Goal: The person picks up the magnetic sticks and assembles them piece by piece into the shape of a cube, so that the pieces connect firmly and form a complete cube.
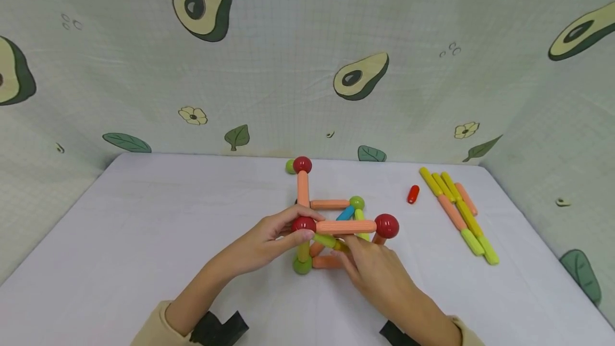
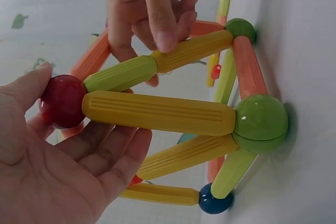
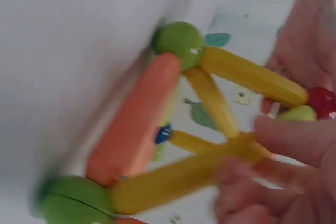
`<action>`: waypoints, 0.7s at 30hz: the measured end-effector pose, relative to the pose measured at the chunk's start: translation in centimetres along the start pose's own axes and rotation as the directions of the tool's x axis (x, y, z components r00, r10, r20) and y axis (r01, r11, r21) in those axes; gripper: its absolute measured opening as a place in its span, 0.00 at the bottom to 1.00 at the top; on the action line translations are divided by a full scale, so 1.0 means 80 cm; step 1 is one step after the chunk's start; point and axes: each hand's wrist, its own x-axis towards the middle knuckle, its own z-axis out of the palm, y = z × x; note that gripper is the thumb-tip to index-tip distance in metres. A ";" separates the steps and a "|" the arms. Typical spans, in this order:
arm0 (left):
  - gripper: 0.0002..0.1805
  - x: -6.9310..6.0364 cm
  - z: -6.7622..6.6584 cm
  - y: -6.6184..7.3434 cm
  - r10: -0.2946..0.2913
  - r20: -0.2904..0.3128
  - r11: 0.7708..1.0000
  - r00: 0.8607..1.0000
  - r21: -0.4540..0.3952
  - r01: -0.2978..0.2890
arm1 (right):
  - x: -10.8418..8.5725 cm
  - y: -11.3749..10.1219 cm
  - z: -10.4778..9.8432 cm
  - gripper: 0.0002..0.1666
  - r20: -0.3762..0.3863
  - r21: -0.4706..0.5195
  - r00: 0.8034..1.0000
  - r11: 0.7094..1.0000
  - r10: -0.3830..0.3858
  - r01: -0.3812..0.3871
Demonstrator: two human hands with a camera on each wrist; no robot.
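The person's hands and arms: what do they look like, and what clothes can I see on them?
The left hand and right hand are bare, without gloves. The left sleeve and right sleeve are beige, and both end before the wrists. Black patches show near the sleeves, but I can't tell whether they're worn.

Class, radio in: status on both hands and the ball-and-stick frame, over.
Left hand holds red ball. Right hand pinches yellow stick. Frame stands on table. Loose sticks right, out of the way.
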 end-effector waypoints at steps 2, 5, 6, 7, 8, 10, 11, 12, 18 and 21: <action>0.20 0.000 0.000 0.000 -0.002 0.000 1.000 1.000 0.003 0.002 | -0.004 0.000 -0.006 0.34 0.048 -0.004 0.999 1.000 0.008 -0.007; 0.20 0.000 0.000 0.001 -0.007 -0.003 1.000 1.000 0.017 0.007 | -0.012 0.004 -0.021 0.41 0.133 -0.002 0.991 1.000 -0.007 0.007; 0.20 0.000 0.000 0.001 -0.006 -0.002 1.000 1.000 0.022 0.007 | -0.015 0.006 -0.027 0.40 0.155 0.013 0.988 1.000 -0.009 0.007; 0.21 0.000 -0.001 0.001 -0.007 -0.001 1.000 1.000 0.027 0.007 | -0.017 0.009 -0.035 0.37 0.167 0.032 0.986 0.999 -0.012 0.006; 0.21 -0.001 -0.001 0.002 -0.008 0.000 0.999 1.000 0.034 0.008 | -0.019 0.012 -0.042 0.34 0.175 0.054 0.984 0.999 -0.014 0.004; 0.21 -0.001 -0.001 0.003 -0.014 0.002 0.999 1.000 0.048 0.014 | -0.023 0.021 -0.058 0.25 0.136 0.116 0.990 0.993 -0.040 0.024; 0.22 -0.002 -0.002 0.003 -0.017 0.003 0.998 1.000 0.056 0.017 | -0.025 0.027 -0.065 0.21 0.082 0.147 0.994 0.988 -0.066 0.054; 0.22 -0.002 -0.002 0.004 -0.021 0.004 0.998 1.000 0.063 0.020 | -0.027 0.032 -0.072 0.17 0.011 0.174 0.996 0.981 -0.084 0.080; 0.25 -0.007 -0.008 0.008 -0.040 -0.002 0.995 0.999 0.095 0.040 | -0.016 0.063 -0.093 0.11 -0.345 0.268 0.937 0.952 -0.051 0.151; 0.29 -0.012 -0.013 0.014 -0.049 -0.046 0.992 0.998 0.118 0.054 | 0.003 0.081 -0.090 0.12 -0.215 0.308 0.977 0.950 0.009 0.059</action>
